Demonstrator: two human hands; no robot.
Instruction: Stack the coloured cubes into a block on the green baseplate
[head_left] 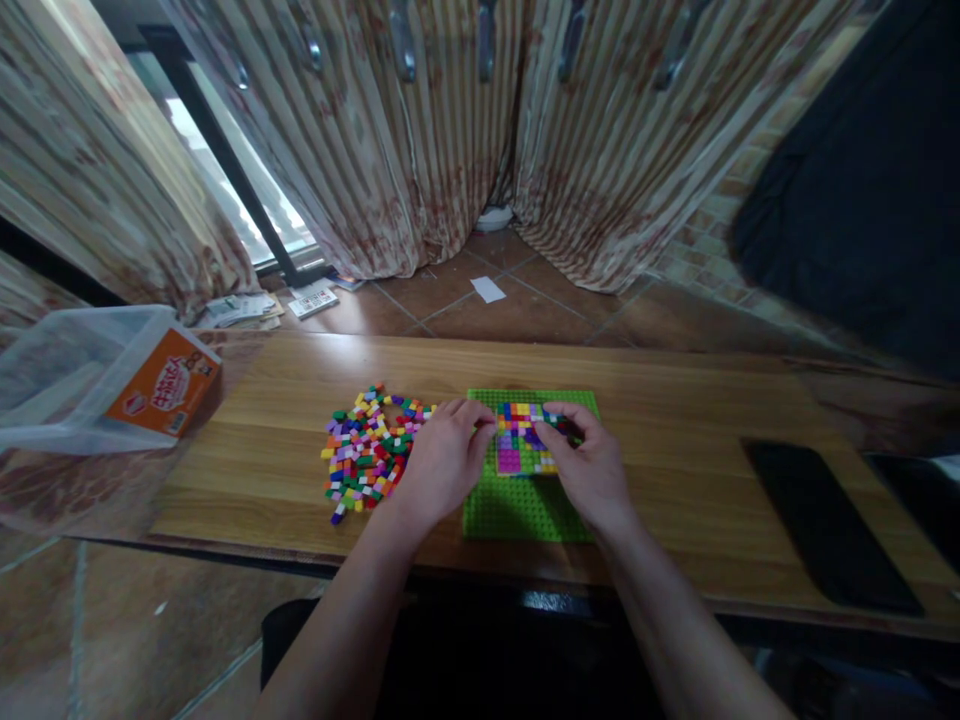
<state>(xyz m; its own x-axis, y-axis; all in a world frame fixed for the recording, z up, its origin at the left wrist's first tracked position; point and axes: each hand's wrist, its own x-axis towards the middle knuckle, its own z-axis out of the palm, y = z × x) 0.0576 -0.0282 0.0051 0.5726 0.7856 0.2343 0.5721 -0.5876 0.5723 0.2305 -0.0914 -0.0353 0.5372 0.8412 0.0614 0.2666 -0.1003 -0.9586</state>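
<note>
A green studded baseplate (pixel 491 515) lies on the wooden table. Over its middle is a panel of colourful building bricks (pixel 509 459), with a pink block at its near left corner and yellow, orange, purple and white pieces around it. My right hand (pixel 596 470) grips the panel's right side, thumb on top and fingers by the far edge. At the panel's left edge, my left hand (pixel 448 455) has thumb and forefinger pinched together; whatever is between them is hidden. Left of that hand spreads a pile of loose small bricks (pixel 367 455), partly covered by it.
A clear plastic tub (pixel 82 340) with an orange label stands at the left end of the table (pixel 675 400). Toward the right lies a dark flat object (pixel 832 525). Striped curtains (pixel 360 150) hang beyond, with papers (pixel 240 308) on the floor.
</note>
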